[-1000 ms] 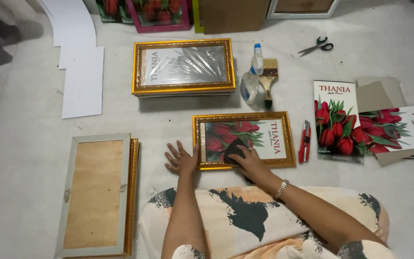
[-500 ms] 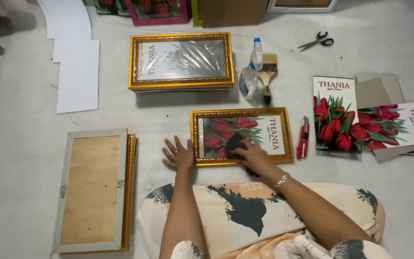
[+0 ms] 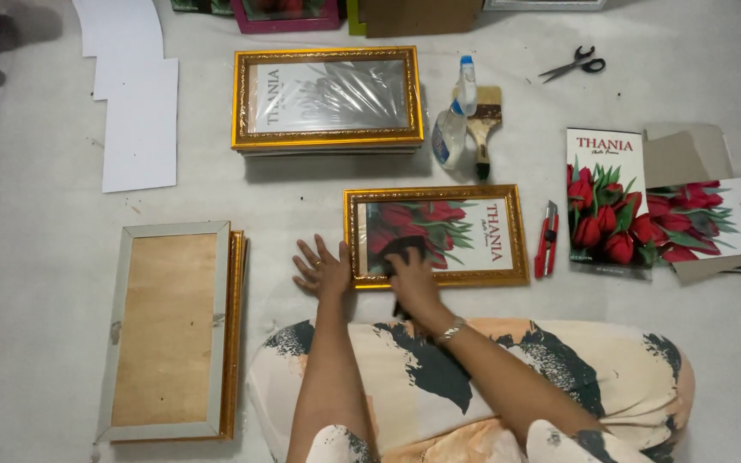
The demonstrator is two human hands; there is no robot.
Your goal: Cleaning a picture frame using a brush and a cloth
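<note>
The gold frame (image 3: 436, 235) lies flat on the floor just in front of my knees, with a picture of red tulips under its glass. My right hand (image 3: 411, 279) rests on the glass near the frame's lower left corner, fingers curled over a dark cloth (image 3: 403, 249) and pressing it down. My left hand (image 3: 322, 270) lies flat on the floor, fingers spread and holding nothing, its thumb side touching the frame's left edge.

Just right of the frame lies a red cutter (image 3: 546, 239), and beyond it a tulip print (image 3: 606, 201) beside more prints (image 3: 713, 219) that overlap some brown card. Above the frame, a spray bottle (image 3: 454, 124) and a brush (image 3: 483, 122) lie side by side. Left of them sits a stack of gold frames (image 3: 328, 99), the top one wrapped in shiny film. Scissors (image 3: 573, 64) lie well off at the upper right. White sheets (image 3: 135, 103) lie at the upper left. To my left, a frame turned face down (image 3: 167, 330) shows its brown backing, with another gold edge under it.
</note>
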